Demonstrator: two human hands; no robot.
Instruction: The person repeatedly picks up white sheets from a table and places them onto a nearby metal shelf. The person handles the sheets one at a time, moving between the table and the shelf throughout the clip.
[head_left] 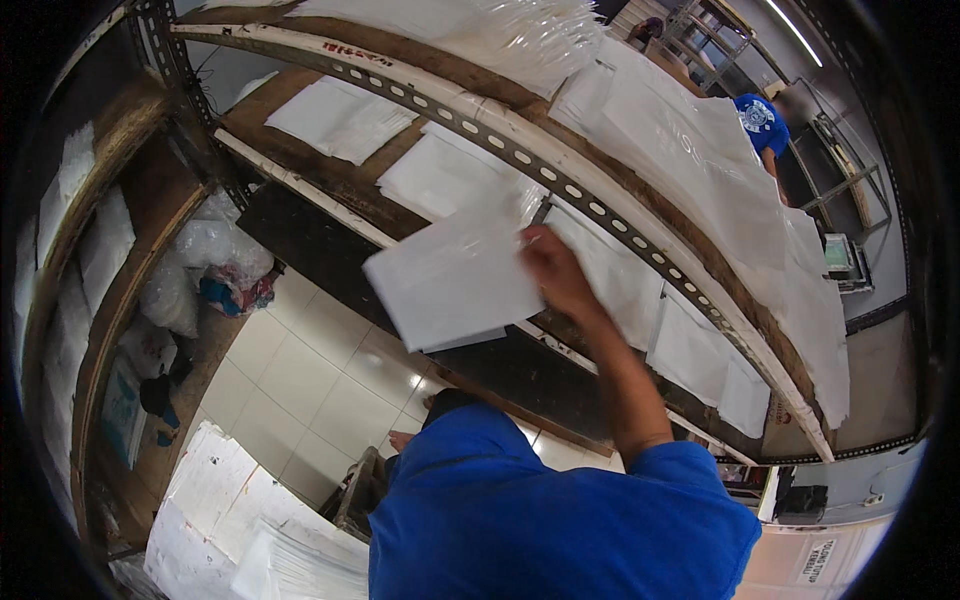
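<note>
My right hand [548, 265] is closed on the right edge of a white, flat sheet-like piece [455, 285], slightly blurred. Another layer shows under its lower edge; I cannot tell how many there are, or whether they are paper or plastic. The piece is held out over the front edge of a lower shelf [300, 235]. Behind it on that shelf lie stacks of similar white sheets [340, 120], and more stacks [610, 265] lie to the right of my hand. My left hand is out of view.
A perforated metal rail [500, 150] edges the upper shelf, loaded with white plastic sheets [700, 150]. Filled clear bags [205, 245] sit by the left rack. White stacks [300, 565] lie at lower left, above floor tiles [330, 330]. A person in blue [762, 125] stands beyond the shelves.
</note>
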